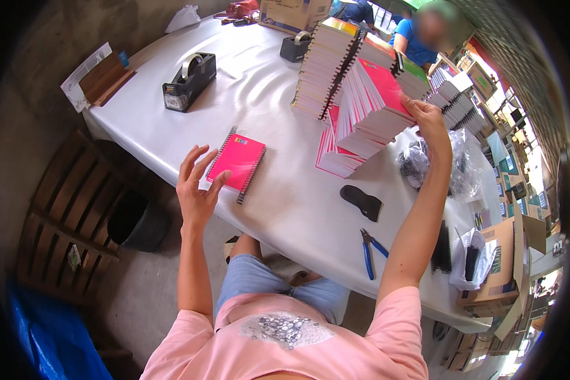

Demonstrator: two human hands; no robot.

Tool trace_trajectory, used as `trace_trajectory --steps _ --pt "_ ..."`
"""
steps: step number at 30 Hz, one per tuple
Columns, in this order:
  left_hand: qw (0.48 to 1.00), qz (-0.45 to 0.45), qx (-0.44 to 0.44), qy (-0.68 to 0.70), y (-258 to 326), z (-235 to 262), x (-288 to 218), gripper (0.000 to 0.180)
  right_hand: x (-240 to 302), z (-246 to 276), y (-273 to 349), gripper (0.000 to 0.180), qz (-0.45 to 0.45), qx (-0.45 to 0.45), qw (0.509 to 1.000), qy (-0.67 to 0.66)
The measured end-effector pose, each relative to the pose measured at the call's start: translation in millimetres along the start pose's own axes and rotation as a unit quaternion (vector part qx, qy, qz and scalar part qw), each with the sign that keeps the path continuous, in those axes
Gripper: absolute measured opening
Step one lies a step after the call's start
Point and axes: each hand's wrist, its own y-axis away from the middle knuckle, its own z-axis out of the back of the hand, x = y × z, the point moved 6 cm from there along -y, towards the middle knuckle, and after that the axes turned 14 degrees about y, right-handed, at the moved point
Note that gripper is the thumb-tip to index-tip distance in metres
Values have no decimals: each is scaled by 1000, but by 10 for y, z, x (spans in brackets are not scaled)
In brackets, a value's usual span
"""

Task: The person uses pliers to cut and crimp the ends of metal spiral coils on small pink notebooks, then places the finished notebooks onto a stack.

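Notebook (237, 163) shows hot pink w/ yellow patch (240, 142); tablecloth (253, 101) is wht, dispenser (199, 82) blk, pliers' handles (368, 263) blue, shorts (250, 275) lt blue, tee (199, 348) pink w/ gray-&-wht bubble print (286, 329).

From the wearer's head, one fisheye looks down across the table (297, 206).

Pink notebook (242, 158), partly behind left hand (198, 189)

A bright pink, rectangular notebook (242, 159), dark coils along two opposite edges, lies flat, cover up, beside the left fingers (187, 168). The right fingers (414, 106) touch the upper corner of an uneven stack of pink-covered, white-paged paper blocks (366, 130).
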Motion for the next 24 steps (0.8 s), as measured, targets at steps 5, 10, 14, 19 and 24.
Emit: trace_trajectory --steps 5,10,14,19,24 --pt "993 -119 -26 -12 -187 -232 -732 41 294 383 152 32 47 -209 956 202" --pt "946 -321 -12 38 27 -512 -1625 53 606 391 1121 15 122 -251 960 -10" --pt "936 -299 184 4 501 -1066 -1736 54 317 -481 1882 25 226 -74 971 41" --pt "935 -137 321 -64 989 -1833 -963 56 -471 -996 2244 40 166 86 982 28" --pt "949 -144 278 -24 1014 -1879 -925 67 -1845 -133 1943 48 -39 -154 969 190"
